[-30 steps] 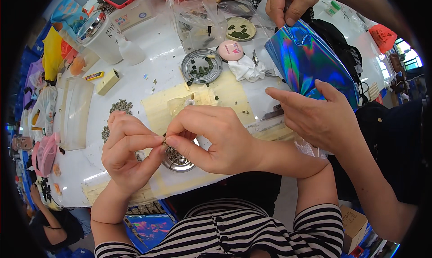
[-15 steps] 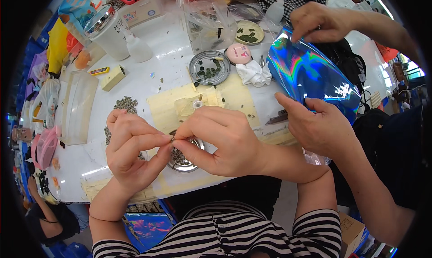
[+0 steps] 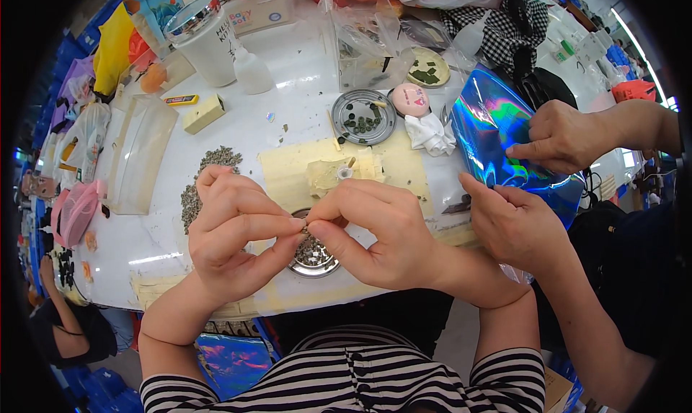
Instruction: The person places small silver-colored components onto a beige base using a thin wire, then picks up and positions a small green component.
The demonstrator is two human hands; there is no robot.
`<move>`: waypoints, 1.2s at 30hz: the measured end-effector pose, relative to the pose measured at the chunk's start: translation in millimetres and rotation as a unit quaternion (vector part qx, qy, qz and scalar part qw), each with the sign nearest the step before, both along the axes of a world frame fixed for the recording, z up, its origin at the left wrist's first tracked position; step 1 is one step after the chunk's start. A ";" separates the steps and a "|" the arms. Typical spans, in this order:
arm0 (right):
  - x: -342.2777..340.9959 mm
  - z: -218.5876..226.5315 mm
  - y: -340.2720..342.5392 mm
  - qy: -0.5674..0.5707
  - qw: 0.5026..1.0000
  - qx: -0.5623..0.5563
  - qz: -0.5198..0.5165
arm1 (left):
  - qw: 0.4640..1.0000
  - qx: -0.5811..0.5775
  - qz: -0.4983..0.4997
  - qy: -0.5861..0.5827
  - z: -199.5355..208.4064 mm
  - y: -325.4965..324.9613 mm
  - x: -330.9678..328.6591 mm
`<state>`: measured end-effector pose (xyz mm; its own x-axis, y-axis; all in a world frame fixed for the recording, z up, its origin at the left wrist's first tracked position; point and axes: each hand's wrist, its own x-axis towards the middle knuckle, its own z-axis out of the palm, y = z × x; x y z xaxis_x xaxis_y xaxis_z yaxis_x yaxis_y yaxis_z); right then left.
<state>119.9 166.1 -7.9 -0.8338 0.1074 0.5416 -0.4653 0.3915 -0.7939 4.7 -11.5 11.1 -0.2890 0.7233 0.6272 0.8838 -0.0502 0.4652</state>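
My left hand (image 3: 234,240) and my right hand (image 3: 386,233) meet over a small round metal dish (image 3: 318,274). The thumb and forefinger of each hand pinch together at one tiny piece, too small to make out. Many small grey-brown bits (image 3: 311,253) lie in the dish, partly hidden by my fingers. A loose pile of similar bits (image 3: 193,205) is spread on the table beyond my left hand. Past my right hand, a lump of yellowish tape (image 3: 328,176) with a small white ring sits on a sheet of masking tape (image 3: 281,169).
At right, a co-worker's hand (image 3: 515,222) supports a shiny blue holographic bag (image 3: 494,117); their other hand (image 3: 569,135) points at it. Farther back stand a metal tray (image 3: 393,125) of dark green pieces, a pink round case (image 3: 411,99), crumpled tissue (image 3: 430,133) and a white canister (image 3: 205,52).
The co-worker's upper hand has moved down from the bag's top edge and now points at its face. My view has shifted slightly; my hands keep the same pinch.
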 end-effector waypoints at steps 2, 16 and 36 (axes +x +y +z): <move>-0.2 0.0 0.2 -0.004 1.000 -0.007 0.008 | 1.000 0.000 -0.009 -0.015 -0.5 -0.2 -0.9; -2.6 -4.2 1.3 0.066 0.993 0.086 -0.038 | 0.993 -0.015 0.044 0.107 3.0 -1.3 3.8; 3.3 0.8 2.4 -0.054 0.994 -0.080 0.050 | 0.997 -0.008 -0.041 -0.070 -5.9 -3.7 -3.4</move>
